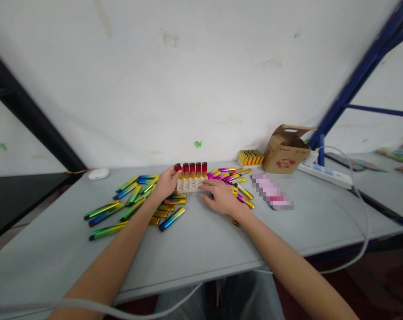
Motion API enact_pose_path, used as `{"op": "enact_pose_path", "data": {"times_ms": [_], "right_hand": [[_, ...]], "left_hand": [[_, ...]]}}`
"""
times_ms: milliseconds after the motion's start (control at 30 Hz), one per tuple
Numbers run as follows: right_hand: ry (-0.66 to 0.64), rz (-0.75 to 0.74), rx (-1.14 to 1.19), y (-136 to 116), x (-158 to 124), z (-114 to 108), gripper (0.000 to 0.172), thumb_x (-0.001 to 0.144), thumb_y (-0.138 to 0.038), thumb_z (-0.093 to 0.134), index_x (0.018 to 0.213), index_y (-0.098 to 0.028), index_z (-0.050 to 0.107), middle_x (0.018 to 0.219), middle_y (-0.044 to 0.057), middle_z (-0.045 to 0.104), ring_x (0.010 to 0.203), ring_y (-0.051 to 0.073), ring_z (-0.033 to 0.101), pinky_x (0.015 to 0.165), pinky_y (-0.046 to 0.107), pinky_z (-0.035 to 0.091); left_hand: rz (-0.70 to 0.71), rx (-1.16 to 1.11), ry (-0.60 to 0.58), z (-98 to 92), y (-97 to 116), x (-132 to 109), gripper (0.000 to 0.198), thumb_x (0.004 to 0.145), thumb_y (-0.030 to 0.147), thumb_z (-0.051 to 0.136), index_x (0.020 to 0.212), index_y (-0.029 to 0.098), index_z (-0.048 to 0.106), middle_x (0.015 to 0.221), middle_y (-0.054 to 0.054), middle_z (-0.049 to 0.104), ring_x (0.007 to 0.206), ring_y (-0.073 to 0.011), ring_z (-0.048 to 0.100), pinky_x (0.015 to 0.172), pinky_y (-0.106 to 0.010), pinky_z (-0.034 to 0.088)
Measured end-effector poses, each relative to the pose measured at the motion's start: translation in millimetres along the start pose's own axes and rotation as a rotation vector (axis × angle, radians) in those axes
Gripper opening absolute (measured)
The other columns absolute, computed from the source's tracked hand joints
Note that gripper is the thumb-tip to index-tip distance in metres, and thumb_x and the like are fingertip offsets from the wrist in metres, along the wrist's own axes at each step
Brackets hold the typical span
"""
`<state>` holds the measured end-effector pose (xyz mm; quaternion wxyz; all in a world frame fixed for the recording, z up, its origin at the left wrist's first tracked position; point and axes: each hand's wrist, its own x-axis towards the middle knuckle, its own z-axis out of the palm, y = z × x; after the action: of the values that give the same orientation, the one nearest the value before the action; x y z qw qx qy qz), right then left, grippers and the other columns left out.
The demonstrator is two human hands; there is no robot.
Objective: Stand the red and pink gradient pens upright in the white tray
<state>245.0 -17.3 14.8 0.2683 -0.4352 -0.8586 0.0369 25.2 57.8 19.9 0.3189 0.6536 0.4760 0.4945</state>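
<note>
A row of red tubes [192,170] is stood upright along the far edge of a pale tray [189,185], which is set on the grey surface [204,249] between the two hands. The end tube [178,167] is pinched between the thumb and fingers of the left hand [167,182]; the right hand [220,197] is held open, its fingertips laid at the tray's right side. By their look, the tubes would be judged light, stiff and rather slippery, best taken by the sides near the dark top; toppling seems likelier than breakage. The tray appears rigid, its face patterned with small hollows, though its material cannot be told. Glossy green and blue tubes [102,210] are scattered flat at the left, and pink and gold tubes [246,202] at the right, near a creased cardboard box [284,158].
</note>
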Motion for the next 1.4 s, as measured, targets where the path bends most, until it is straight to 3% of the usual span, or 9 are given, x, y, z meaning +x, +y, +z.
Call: {"op": "enact_pose_path", "data": {"times_ms": [167,400,500,600,767,900,1100,1300,1400], "right_hand": [[-0.008,-0.002,-0.012,0,0,-1,0.031,0.09,-0.029,0.055,0.117,-0.017,0.068,0.127,0.012,0.063,0.118,0.026,0.058,0.102,0.041,0.044],[0.004,-0.014,0.005,0,0,-1,0.03,0.09,-0.028,0.055,0.115,-0.017,0.068,0.126,0.012,0.064,0.116,0.024,0.059,0.1,0.039,0.045],[0.006,-0.013,0.012,0,0,-1,0.029,0.09,-0.027,0.056,0.114,-0.016,0.069,0.126,0.013,0.064,0.116,0.025,0.059,0.102,0.039,0.044],[-0.008,-0.01,0.007,-1,1,-2,0.03,0.09,-0.028,0.056,0.114,-0.015,0.069,0.126,0.013,0.063,0.117,0.025,0.058,0.103,0.04,0.043],[-0.03,-0.02,0.006,0,1,-4,0.033,0.09,-0.028,0.055,0.117,-0.014,0.067,0.127,0.014,0.063,0.119,0.026,0.057,0.103,0.04,0.043],[-0.027,-0.034,0.016,1,1,-4,0.031,0.09,-0.027,0.055,0.117,-0.014,0.067,0.127,0.014,0.063,0.12,0.026,0.057,0.103,0.04,0.043],[0.003,-0.055,0.054,3,0,0,0.029,0.089,-0.025,0.056,0.113,-0.013,0.067,0.121,0.013,0.066,0.118,0.025,0.058,0.103,0.04,0.043],[0.158,-0.007,0.154,23,4,-4,0.024,0.09,-0.025,0.055,0.106,-0.016,0.07,0.116,0.013,0.068,0.111,0.024,0.059,0.101,0.042,0.042],[0.29,0.134,0.149,48,6,-11,0.021,0.09,-0.022,0.052,0.096,-0.018,0.072,0.103,0.01,0.072,0.1,0.022,0.063,0.094,0.039,0.045]], "left_hand": [[-0.029,0.045,0.048,-3.8,1,-1,0.017,0.077,0.031,0.067,0.073,0.021,0.054,0.067,0.001,0.063,0.066,-0.0176,0.058,0.066,-0.024,0.043],[-0.001,0.027,-0.073,-7.0,-5,4,0.016,0.076,0.031,0.065,0.084,0.017,0.066,0.081,-0.005,0.07,0.081,-0.0228,0.063,0.08,-0.032,0.047],[0.009,0.065,-0.047,-6.0,-6,4,0.023,0.075,0.034,0.065,0.09,0.017,0.069,0.089,-0.007,0.072,0.087,-0.026,0.064,0.084,-0.035,0.048],[0.058,0.249,-0.011,-5.7,-9,5,0.028,0.078,0.035,0.059,0.095,0.016,0.07,0.1,-0.009,0.073,0.097,-0.0287,0.064,0.092,-0.039,0.047],[0.08,0.5,-0.127,-8.2,-10,1,0.043,0.085,0.039,0.048,0.113,0.013,0.065,0.112,-0.013,0.071,0.101,-0.0294,0.065,0.092,-0.042,0.049],[0.08,0.605,-0.171,-14.5,-2,-9,0.056,0.078,0.047,0.057,0.123,0.013,0.06,0.12,-0.013,0.068,0.104,-0.0303,0.064,0.094,-0.041,0.048],[0.144,0.675,-0.365,-22.9,5,-17,0.061,0.071,0.053,0.065,0.121,0.019,0.061,0.117,-0.009,0.07,0.104,-0.0311,0.063,0.097,-0.042,0.044],[0.123,0.668,-0.354,-23.5,2,-16,0.059,0.069,0.055,0.068,0.117,0.02,0.063,0.115,-0.008,0.07,0.104,-0.0303,0.063,0.094,-0.04,0.047],[0.116,0.701,-0.341,-22.1,7,-18,0.057,0.07,0.055,0.067,0.115,0.021,0.064,0.113,-0.008,0.071,0.105,-0.0313,0.062,0.093,-0.04,0.047]]}}
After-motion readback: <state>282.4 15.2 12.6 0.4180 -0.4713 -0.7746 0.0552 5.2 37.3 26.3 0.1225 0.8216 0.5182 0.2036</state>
